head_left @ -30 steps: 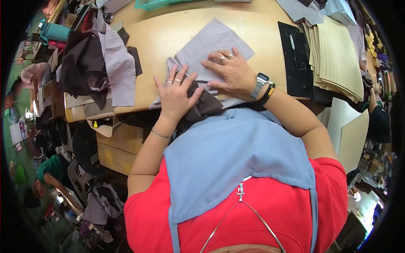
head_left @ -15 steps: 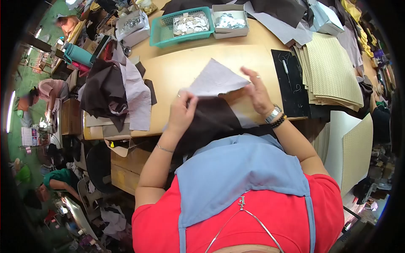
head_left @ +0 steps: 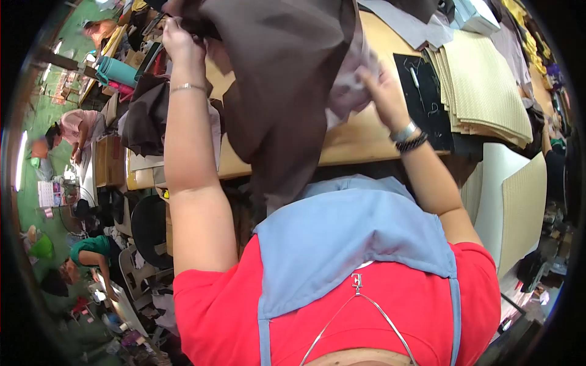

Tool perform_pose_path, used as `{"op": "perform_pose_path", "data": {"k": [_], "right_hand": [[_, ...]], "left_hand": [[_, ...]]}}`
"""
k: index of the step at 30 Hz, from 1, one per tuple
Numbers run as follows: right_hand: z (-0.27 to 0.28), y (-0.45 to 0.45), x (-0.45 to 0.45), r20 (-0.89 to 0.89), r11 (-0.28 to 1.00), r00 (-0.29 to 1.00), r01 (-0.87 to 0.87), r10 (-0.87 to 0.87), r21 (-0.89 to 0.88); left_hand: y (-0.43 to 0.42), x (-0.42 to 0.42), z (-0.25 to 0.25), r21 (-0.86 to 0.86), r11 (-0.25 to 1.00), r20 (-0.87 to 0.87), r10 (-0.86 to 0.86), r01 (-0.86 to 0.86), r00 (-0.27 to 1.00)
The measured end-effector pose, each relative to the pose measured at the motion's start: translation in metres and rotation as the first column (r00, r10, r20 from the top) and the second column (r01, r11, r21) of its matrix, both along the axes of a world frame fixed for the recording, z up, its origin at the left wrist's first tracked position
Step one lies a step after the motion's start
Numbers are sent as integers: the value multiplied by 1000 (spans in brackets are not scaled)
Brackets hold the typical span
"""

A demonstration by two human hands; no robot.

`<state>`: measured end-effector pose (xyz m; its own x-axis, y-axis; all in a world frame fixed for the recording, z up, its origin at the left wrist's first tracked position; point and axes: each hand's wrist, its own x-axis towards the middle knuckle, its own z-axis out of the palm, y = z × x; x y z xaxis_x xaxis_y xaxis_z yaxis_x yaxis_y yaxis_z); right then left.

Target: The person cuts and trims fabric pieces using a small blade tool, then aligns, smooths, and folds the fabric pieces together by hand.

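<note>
A large dark brown fabric piece (head_left: 274, 73) hangs raised over the table, its lower end reaching down to my apron. My left hand (head_left: 180, 39) is lifted high at the upper left, its fingers closed on the fabric's upper edge. On the right, the fabric's pale lavender underside (head_left: 349, 91) shows, blurred and folded. My right hand (head_left: 387, 97) is beside this pale part; its fingers are smeared by motion, and I cannot tell whether they grip it.
A dark brown fabric heap (head_left: 146, 119) lies at the table's left. To the right are a black mat (head_left: 421, 100) with a thin white-handled tool (head_left: 415, 77) and a stack of cream textured sheets (head_left: 485, 88). A teal bottle (head_left: 117, 72) stands at the far left. Other people sit beyond.
My left hand has swung up and left, lifting and spreading the dark fabric. The cloth now hides the teal basket and boxes at the back. My right hand has shifted slightly right and up.
</note>
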<state>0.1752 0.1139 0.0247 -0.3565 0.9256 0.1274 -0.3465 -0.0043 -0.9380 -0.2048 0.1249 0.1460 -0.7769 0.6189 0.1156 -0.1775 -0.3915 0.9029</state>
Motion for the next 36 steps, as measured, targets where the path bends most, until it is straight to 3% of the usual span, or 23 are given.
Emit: {"op": "perform_pose_path", "data": {"k": [1, 2, 4, 6, 8, 10, 12, 15, 16, 20, 22, 23, 26, 28, 30, 31, 34, 35, 36], "right_hand": [[0, 15, 10, 146, 989, 979, 147, -144, -6], [-9, 29, 21, 212, 964, 941, 248, -264, 101], [-34, 49, 36, 231, 836, 839, 382, -492, 394], [-28, 27, 46, 339, 863, 844, 249, -416, 440], [-22, -3, 49, 493, 879, 807, 66, -326, 472], [-14, -25, 46, 512, 806, 807, -79, -294, 587], [-7, -38, 45, 534, 688, 805, -235, -258, 687], [2, -48, 35, 669, 546, 715, -484, -204, 684], [6, -51, 28, 710, 487, 669, -556, -219, 674], [-9, -44, 5, 709, 624, 660, -451, -248, 638], [-21, -30, -1, 607, 683, 763, -322, -223, 655], [-26, -24, -2, 583, 714, 785, -284, -210, 640], [-22, -21, -1, 586, 864, 809, -258, -51, 432], [-25, -12, 4, 614, 915, 786, -298, 73, 272], [-29, -9, 5, 616, 891, 788, -293, 19, 348], [-27, -10, 7, 611, 886, 792, -287, 5, 365], [-29, -10, 12, 533, 890, 845, -274, 43, 364], [-30, -10, 14, 493, 896, 867, -271, 68, 352], [-28, -10, 16, 480, 903, 874, -267, 80, 336]], "left_hand": [[-8, 12, -4, -74, 997, 29, 13, -10, 1000], [-4, 0, -44, -96, 986, -175, 116, -134, 978], [-46, 25, -79, -249, 967, -481, -78, -51, 873], [-87, 50, -110, -292, 951, -685, -284, 105, 671], [-130, 74, -130, -376, 898, -810, -439, 231, 388], [-158, 97, -111, -534, 819, -815, -565, 208, 132], [-168, 117, -112, -579, 804, -803, -591, 136, 77], [-159, 123, -135, -633, 761, -760, -646, 140, 74], [-154, 125, -138, -653, 739, -723, -673, 165, 155], [-127, 134, -128, -656, 678, -525, -726, 333, 444], [-115, 142, -121, -582, 699, -393, -689, 415, 609], [-106, 144, -123, -521, 663, -217, -712, 538, 668], [-84, 138, -122, -574, 516, -35, -791, 636, 611], [-74, 128, -129, -613, 449, -88, -857, 650, 508], [-75, 123, -154, -407, 453, 20, -864, 793, 504], [-87, 132, -146, -370, 476, -210, -879, 798, 427], [-96, 145, -121, -50, 433, 325, -845, 900, 425], [-96, 145, -130, -41, 450, 232, -864, 892, 447], [-95, 142, -134, 129, 467, 465, -808, 875, 362]]}}
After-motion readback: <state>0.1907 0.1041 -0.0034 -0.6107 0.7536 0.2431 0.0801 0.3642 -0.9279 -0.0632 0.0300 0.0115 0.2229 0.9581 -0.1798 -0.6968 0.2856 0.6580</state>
